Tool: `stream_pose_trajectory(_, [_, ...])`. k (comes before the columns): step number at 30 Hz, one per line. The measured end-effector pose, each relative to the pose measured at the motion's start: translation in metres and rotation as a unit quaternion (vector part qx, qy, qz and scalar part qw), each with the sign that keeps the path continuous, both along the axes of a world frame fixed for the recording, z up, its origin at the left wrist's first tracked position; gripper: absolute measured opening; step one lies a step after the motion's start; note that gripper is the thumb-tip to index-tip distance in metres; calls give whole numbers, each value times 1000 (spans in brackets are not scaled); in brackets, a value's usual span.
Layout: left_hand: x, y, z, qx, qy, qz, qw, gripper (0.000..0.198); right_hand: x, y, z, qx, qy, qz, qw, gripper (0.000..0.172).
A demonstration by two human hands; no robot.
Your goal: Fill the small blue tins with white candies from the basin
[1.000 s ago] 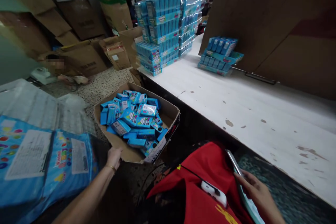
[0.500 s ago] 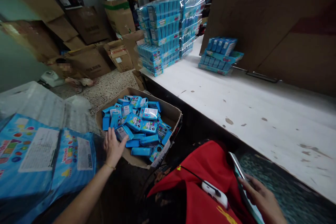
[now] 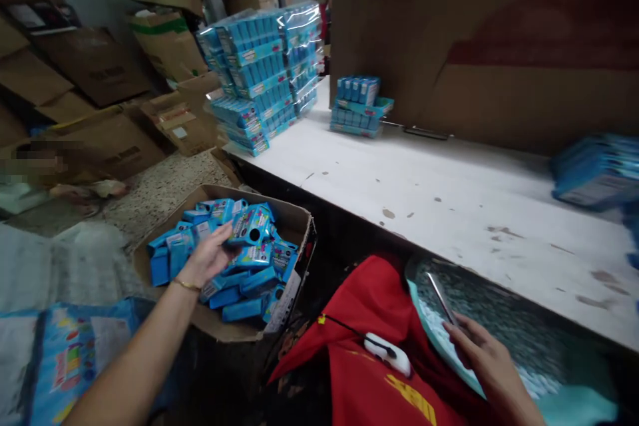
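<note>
My left hand (image 3: pixel 207 256) is inside an open cardboard carton (image 3: pixel 294 223) on the floor, which is full of loose small blue boxes. Its fingers close around one small blue box (image 3: pixel 252 226), raised a little above the heap. My right hand (image 3: pixel 476 356) is at the lower right, over my lap. Its fingers grip the rim of a flat teal tray (image 3: pixel 434 333), and a thin pale strip (image 3: pixel 439 289) stands up just above them. A red garment (image 3: pixel 379 306) covers my lap, with a small white device (image 3: pixel 387 353) on it.
A worn white table (image 3: pixel 449 206) runs along the right, backed by a tall cardboard sheet (image 3: pixel 474 33). On it stand shrink-wrapped stacks of blue boxes (image 3: pixel 259 73), a smaller stack (image 3: pixel 357 103) and blurred blue packs (image 3: pixel 594 170). Cartons (image 3: pixel 94 66) crowd the left; a printed blue bag (image 3: pixel 70 359) lies beside me.
My left hand has moved from the carton's near edge into the heap and closed on a blue box. The view has swung to the right. My right hand has stayed on the tray.
</note>
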State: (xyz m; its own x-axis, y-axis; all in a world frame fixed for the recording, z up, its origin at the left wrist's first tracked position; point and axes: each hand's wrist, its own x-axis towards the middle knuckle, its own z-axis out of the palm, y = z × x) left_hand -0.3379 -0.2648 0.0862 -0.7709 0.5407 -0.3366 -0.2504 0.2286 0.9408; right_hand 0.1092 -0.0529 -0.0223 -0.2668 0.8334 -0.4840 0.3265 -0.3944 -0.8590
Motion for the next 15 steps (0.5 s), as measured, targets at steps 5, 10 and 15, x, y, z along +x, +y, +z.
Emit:
stream_pose_trajectory(5, [108,83,-11,72,-196,-189,960,41,-52,-16,60,20,156,21,987,42])
stream_pose_trajectory(10, [201,137,-34,2,-304,-419,856,40,-51,-5,91,130,262,77,953,60])
stream_pose_trajectory(15, [247,151,-44,-63,-292,-541,786,47,-2,-19,71,41,245,65,966,49])
